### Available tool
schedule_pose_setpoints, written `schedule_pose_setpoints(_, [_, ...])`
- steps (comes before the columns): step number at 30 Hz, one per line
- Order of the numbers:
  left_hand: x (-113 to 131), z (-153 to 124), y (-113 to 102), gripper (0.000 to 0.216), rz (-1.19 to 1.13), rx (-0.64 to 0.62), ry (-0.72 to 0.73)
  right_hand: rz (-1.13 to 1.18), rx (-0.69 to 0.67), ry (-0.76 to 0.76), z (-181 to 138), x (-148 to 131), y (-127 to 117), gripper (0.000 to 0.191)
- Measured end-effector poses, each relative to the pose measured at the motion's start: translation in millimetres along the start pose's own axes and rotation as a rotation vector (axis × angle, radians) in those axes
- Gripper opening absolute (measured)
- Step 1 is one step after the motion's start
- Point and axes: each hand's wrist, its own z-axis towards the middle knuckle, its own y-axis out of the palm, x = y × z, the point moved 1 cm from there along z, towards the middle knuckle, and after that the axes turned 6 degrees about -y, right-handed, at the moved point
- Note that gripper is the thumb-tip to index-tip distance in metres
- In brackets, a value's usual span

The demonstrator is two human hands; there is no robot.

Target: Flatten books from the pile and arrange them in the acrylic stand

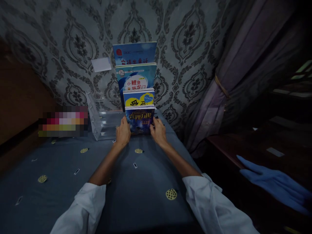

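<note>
A dark blue book with gold title lettering stands upright in the front of a clear acrylic tiered rack. My left hand is closed on its left edge, and my right hand grips its right edge. Behind it rise a yellow-and-blue book, a teal book and, tallest at the back, a blue book. The books overlap in steps, so only their upper parts show. The lower edge of the front book is partly hidden and dim.
A patterned blue cloth covers the surface. To the left lies a blurred-out colourful item. A tied curtain hangs on the right, beside a dark table with a blue glove. Patterned wallpaper is behind.
</note>
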Motion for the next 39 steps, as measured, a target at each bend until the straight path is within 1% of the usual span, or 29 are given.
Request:
schedule_pose_setpoints(3, [0,0,0,0.041,-0.005,-0.002,-0.003,-0.006,0.006,-0.007,0,0,0,0.045])
schedule_pose_setpoints(10, [-1,0,1,0.037,0.008,-0.007,-0.031,-0.022,-0.032,0.006,0,1,0,0.047])
schedule_pose_setpoints(14, [-4,1,0,0.036,-0.013,-0.012,-0.005,0.020,-0.032,0.020,1,4,0,0.047])
schedule_pose_setpoints(18, [-12,5,-1,0.036,-0.091,-0.031,0.059,0.076,-0.024,0.033,3,6,0,0.046])
schedule_pose_setpoints(26, [-26,7,2,0.049,-0.211,-0.017,0.148,0.125,0.051,0.058,1,12,4,0.047])
schedule_pose_setpoints(31, [-32,4,4,0.058,-0.237,-0.041,0.161,0.175,0.072,0.080,-5,15,4,0.047])
schedule_pose_setpoints(35, [-40,0,3,0.059,-0.246,-0.065,0.169,0.234,0.095,0.139,-17,10,1,0.048])
schedule_pose_setpoints(37, [-47,-4,1,0.059,-0.228,-0.062,0.182,0.254,0.106,0.166,-25,3,-1,0.043])
schedule_pose_setpoints(39, [-57,-10,0,0.058,-0.209,-0.047,0.215,0.275,0.079,0.171,-35,-8,-2,0.034])
